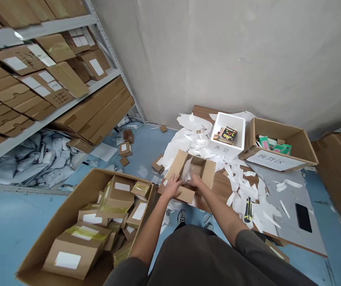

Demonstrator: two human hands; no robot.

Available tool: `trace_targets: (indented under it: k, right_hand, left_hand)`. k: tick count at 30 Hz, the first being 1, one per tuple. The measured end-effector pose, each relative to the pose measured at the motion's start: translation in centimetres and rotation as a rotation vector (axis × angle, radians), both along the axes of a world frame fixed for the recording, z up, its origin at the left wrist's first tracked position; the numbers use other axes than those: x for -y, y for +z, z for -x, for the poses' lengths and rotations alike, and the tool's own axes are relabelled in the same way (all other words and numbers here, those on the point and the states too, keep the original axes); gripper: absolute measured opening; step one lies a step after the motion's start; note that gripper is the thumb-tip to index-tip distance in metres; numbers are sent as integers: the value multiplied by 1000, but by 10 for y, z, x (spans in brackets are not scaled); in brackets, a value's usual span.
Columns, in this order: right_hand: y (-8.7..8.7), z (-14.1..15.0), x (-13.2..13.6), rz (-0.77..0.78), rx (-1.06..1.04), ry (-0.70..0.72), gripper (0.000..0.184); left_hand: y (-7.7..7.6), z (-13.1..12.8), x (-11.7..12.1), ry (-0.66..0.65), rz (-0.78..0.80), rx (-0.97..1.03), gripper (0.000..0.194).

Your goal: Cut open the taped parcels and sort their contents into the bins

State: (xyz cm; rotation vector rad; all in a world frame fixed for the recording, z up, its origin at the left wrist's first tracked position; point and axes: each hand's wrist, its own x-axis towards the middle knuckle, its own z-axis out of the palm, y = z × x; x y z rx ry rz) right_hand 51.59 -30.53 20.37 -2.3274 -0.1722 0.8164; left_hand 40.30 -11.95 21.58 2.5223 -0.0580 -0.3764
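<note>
A small open cardboard box (203, 171) sits at the near left edge of a low table (289, 230), its flaps spread. My left hand (172, 186) grips the box's near left flap. My right hand (194, 180) reaches into the box, touching white wrapping paper (187, 170) inside. What lies under the paper is hidden.
A large carton (69, 216) of several taped parcels stands on the floor at left. On the table: a white foam box (229, 149) with books, a labelled cardboard box (280, 157), scattered paper strips, a utility knife (248, 209), a black phone (303, 217). Shelving with boxes fills the left.
</note>
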Motion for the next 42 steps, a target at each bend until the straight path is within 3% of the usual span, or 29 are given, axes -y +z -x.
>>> trace_targets:
  k: [2, 4, 7, 12, 16, 20, 23, 26, 28, 31, 34, 37, 42]
  right_hand:
    - [-5, 13, -3, 188, 83, 106, 104]
    - [-6, 30, 3, 269, 245, 134, 104]
    - [-7, 61, 20, 288, 358, 138, 83]
    - [-11, 106, 52, 302, 240, 144, 62]
    - [-5, 119, 74, 247, 318, -17, 20]
    - [17, 124, 111, 68, 522, -92, 16]
    - [42, 135, 154, -9, 628, -93, 23]
    - [68, 156, 211, -5, 649, -160, 39]
    - [81, 175, 259, 16, 685, -251, 26]
    - [86, 217, 348, 76, 757, -460, 12]
    - [80, 279, 439, 153, 774, -685, 10]
    - [69, 355, 512, 244, 758, -898, 11]
    - [47, 472, 585, 371, 713, -1194, 14]
  left_hand:
    - [-13, 6, -5, -25, -25, -8, 68]
    - [-24, 10, -8, -6, -35, 39, 58]
    - [-38, 13, -12, 46, -33, 87, 39]
    - [-44, 9, -9, 82, -21, 41, 11]
    - [-32, 16, 5, 43, -32, 218, 16]
    - [-6, 36, 31, 44, -42, 545, 20]
    - [20, 41, 67, 23, -47, 688, 20]
    - [44, 35, 125, -68, -29, 737, 19]
    - [56, 30, 179, -153, -1, 733, 19]
    - [63, 27, 279, -303, 61, 694, 19]
    - [60, 40, 389, -507, 122, 637, 19]
    - [51, 66, 493, -718, 177, 567, 17]
    - [35, 130, 636, -1018, 254, 479, 15]
